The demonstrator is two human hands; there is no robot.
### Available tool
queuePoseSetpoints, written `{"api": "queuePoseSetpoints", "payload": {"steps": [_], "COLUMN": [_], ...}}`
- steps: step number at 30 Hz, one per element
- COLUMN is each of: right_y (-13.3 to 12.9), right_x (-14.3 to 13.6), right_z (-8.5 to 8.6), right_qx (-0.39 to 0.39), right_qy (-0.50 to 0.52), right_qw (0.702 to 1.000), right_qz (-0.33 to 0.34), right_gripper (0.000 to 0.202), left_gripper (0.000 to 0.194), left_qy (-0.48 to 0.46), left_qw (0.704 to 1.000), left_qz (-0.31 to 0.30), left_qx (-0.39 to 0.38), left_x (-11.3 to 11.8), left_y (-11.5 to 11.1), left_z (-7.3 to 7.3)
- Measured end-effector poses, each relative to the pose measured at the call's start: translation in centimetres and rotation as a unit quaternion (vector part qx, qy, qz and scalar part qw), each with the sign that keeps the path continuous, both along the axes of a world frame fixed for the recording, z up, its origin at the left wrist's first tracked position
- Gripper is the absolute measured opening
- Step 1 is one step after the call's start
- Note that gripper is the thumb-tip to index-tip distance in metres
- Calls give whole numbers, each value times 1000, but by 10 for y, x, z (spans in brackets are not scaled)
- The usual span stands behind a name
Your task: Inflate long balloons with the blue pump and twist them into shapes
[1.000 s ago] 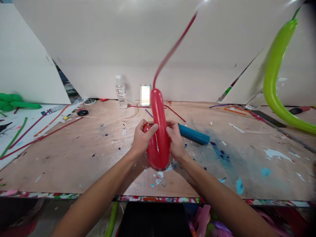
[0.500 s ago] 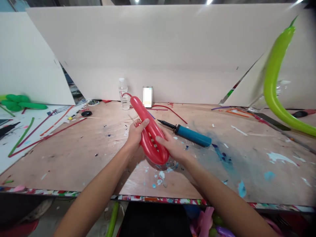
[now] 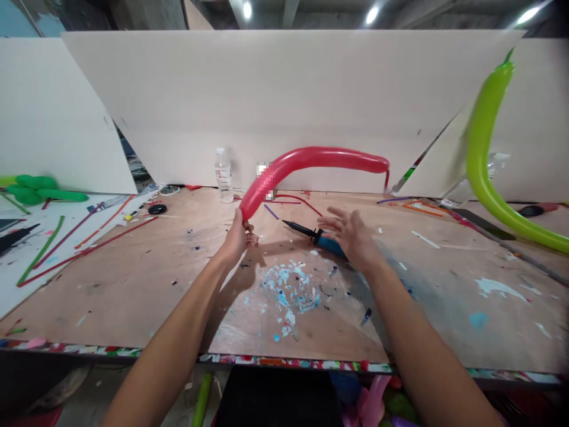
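Note:
A long red balloon (image 3: 311,157) arches up and to the right from my left hand (image 3: 239,238), whose fingers pinch its lower left end. Its far end has a thin uninflated tip that hangs down. My right hand (image 3: 353,237) is off the balloon, fingers spread, below its right part. Behind and partly under that hand lies a hand pump (image 3: 326,242) with a blue barrel and a black nozzle pointing left; the hand hides the barrel's right end.
A water bottle (image 3: 224,175) stands by the white board (image 3: 284,89), near a phone partly behind the balloon. A long light-green balloon (image 3: 480,142) curves at the right. Uninflated balloons (image 3: 95,243) and a green twisted balloon (image 3: 33,188) lie left. Paint flakes (image 3: 291,287) dot the table.
The red balloon was folded double between both hands. It has sprung out into one long arc. My right hand has let go and moved right; my left keeps hold of one end.

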State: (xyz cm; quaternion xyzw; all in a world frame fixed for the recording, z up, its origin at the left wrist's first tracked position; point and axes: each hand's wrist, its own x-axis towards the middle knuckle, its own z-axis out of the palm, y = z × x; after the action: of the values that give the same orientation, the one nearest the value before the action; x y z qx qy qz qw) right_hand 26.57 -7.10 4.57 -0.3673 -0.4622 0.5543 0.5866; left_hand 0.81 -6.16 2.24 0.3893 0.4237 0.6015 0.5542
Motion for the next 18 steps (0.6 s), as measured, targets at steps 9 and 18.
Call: {"api": "queuePoseSetpoints", "payload": {"steps": [9,18], "right_y": [-19,-23], "right_x": [-71,-77], "right_z": [-44,-38], "right_qx": [7,-77], "right_qy": [-140,111], "right_qw": [984,985], "right_qz": [108,111], "right_gripper": [28,29], "left_gripper": [38,39], "left_qy": [200,273], "left_qw": [959,928], "left_qz": [-141,-160], "left_qx": [141,195], "left_x": [50,49], "left_y": [-39,-44], "left_z": [-21,-6]}}
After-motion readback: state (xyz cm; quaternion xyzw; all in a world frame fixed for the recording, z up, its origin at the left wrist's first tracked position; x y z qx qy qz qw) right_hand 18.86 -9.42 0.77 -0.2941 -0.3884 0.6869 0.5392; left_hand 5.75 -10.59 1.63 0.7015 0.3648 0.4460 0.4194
